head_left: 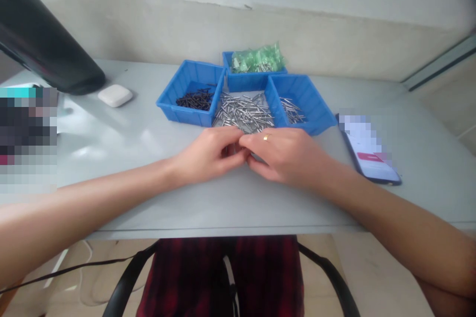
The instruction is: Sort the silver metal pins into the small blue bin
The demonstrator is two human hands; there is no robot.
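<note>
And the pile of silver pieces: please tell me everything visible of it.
The pile of silver pieces is a loose heap of thin, straight, shiny, metal-looking rods pointing many ways. It lies on the grey table between the left blue bin and the right blue bin, in front of the back blue bin. The left hand and right hand hide part of its near edge; any contact is unclear.

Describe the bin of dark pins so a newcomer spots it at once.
On the grey table, find the loose heap of silver pins. The bin is the blue one along the heap's left side. Only it holds dark pins; the right bin holds silver ones, the back bin a green bag.
</note>
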